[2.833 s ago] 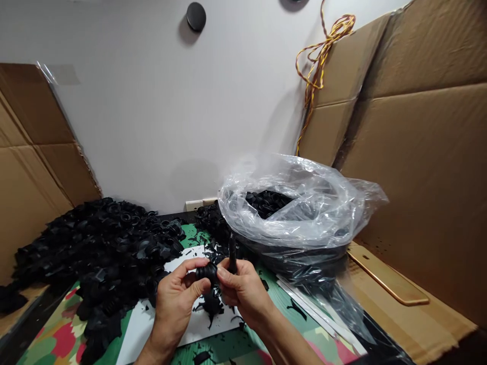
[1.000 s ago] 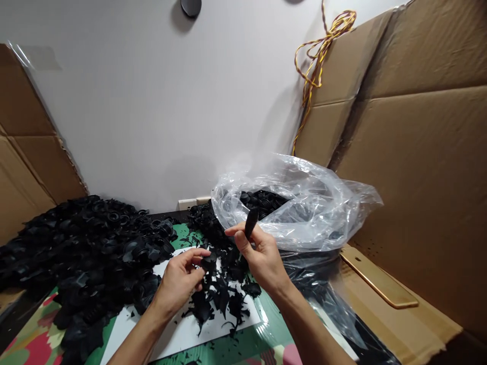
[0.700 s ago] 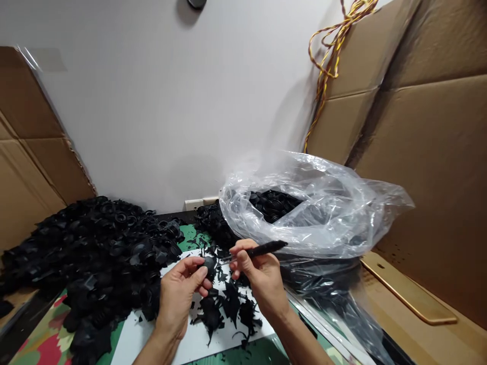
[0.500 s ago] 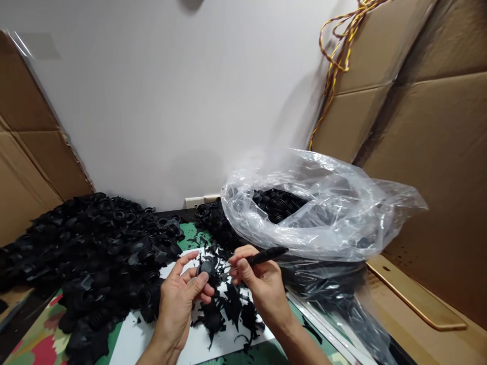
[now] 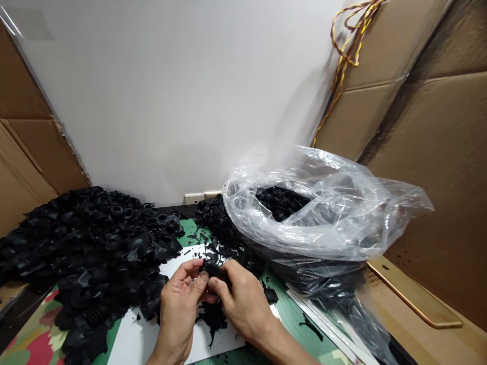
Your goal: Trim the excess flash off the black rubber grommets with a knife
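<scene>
My left hand (image 5: 177, 304) and my right hand (image 5: 243, 304) meet low in the middle, both pinching a black ribbed rubber bellows (image 5: 215, 271) between thumbs and fingers. My fingers hide much of it. Under my hands lies a white sheet (image 5: 124, 337) strewn with black rubber scraps (image 5: 213, 317). A heap of black rubber bellows (image 5: 102, 253) rises just left of my left hand. The slim black tool from earlier does not show.
A transparent plastic bag (image 5: 323, 203) holding more bellows sits right of my hands, over a black bag. Cardboard sheets (image 5: 429, 152) line both sides, with a twisted yellow cable (image 5: 346, 50) above. A green patterned mat (image 5: 289, 299) lies underneath.
My right hand has come back from holding a slim black tool out over the bag and now grips the bellows with my left. The tool is out of sight.
</scene>
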A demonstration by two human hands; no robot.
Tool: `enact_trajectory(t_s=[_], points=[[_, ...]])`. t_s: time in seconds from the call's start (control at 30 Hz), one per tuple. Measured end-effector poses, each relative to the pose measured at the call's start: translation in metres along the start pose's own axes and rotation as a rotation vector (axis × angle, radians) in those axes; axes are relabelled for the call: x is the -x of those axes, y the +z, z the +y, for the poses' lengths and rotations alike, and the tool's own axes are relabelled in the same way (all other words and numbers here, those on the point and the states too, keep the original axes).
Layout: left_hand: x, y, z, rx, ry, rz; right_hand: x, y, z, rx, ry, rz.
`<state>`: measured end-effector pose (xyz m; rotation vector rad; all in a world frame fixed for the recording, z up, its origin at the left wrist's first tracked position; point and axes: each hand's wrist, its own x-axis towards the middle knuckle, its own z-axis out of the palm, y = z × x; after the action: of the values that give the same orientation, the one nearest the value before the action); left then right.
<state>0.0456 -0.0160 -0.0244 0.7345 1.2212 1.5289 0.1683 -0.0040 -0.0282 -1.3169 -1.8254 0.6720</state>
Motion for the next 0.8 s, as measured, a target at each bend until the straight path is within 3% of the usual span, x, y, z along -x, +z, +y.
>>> enact_trajectory(t_s=[0.2,0.43,0.7,0.8], points=[[-0.004,-0.006,0.003,-0.061,-0.053,-0.102,-0.001,-0.004,0.000,0.285,-0.099,-0.130],[-0.007,-0.008,0.007,-0.117,-0.224,-0.100,0.002,-0.010,0.000,0.473,-0.259,-0.171],[-0.006,-0.011,0.010,-0.145,-0.191,-0.195,0.006,-0.013,-0.010,0.552,-0.416,-0.179],[-0.006,-0.011,0.008,-0.162,-0.157,-0.167,0.004,-0.013,-0.011,0.513,-0.527,-0.150]])
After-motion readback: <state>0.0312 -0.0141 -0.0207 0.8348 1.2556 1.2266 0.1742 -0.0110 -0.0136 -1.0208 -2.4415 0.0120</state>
